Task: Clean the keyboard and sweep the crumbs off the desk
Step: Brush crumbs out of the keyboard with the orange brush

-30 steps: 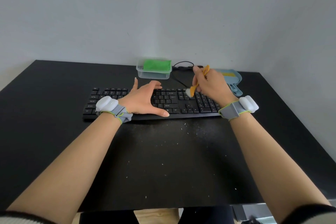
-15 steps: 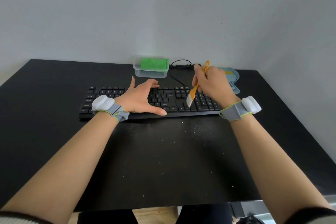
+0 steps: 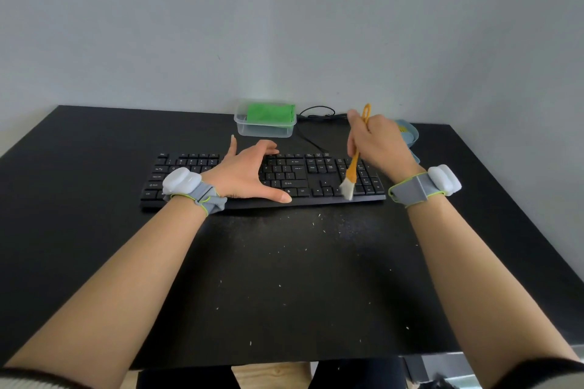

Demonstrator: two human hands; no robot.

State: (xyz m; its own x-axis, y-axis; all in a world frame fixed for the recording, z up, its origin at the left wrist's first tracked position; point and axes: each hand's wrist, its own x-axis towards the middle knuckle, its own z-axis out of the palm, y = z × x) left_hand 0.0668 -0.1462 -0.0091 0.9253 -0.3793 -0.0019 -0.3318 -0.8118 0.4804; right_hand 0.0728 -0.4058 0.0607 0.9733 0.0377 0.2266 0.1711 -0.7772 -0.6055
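near the desk's back edge, left hand spread steadies the keyboard; right hand pinches brush at its front-right keys. crumbs litter the desk's front, unswept.

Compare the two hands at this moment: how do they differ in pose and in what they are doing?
The left hand lies spread on the keyboard, fingers straight and thumb stretched along its front edge, holding nothing; the right hand is raised above the keyboard's right end, fingers curled round an orange brush whose bristles point down at the front edge. Both wear a grey wristband carrying a white device.
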